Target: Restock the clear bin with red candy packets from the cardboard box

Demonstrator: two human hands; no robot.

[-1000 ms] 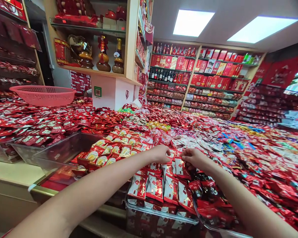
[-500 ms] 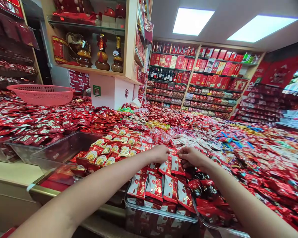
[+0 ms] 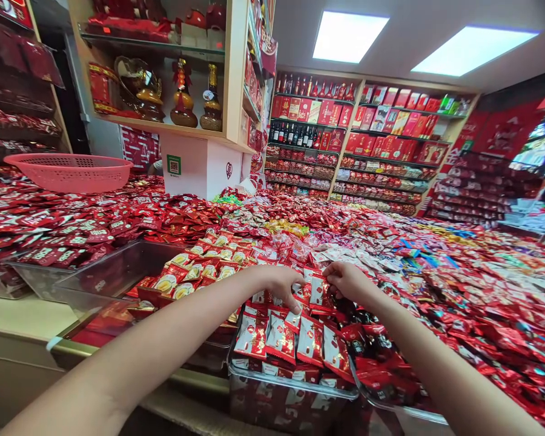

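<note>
Rows of red-and-white snack packets [image 3: 280,336] stand in a clear plastic bin [image 3: 295,387] in front of me. My left hand [image 3: 284,284] rests over the back rows, its thumb spread down from the fingers and touching packets. Just right of it, my right hand [image 3: 347,283] is closed, fingertips pinched at the upper edge of a red-and-white packet [image 3: 318,292]. Part of that packet's edge is hidden by the fingers. Gold-and-red packets [image 3: 193,274] lie left of my left hand.
An open clear bin [image 3: 131,266] sits at the left, with a pink basket [image 3: 68,172] behind it. Dark red packets [image 3: 372,339] fill the bin at the right. Heaped sweets [image 3: 481,290] spread across the counter. A display cabinet [image 3: 152,91] overhangs the back left.
My left hand's thumb has moved down and away from its fingers, onto the packets. My right hand stays pinched at nearly the same spot. The view has shifted slightly.
</note>
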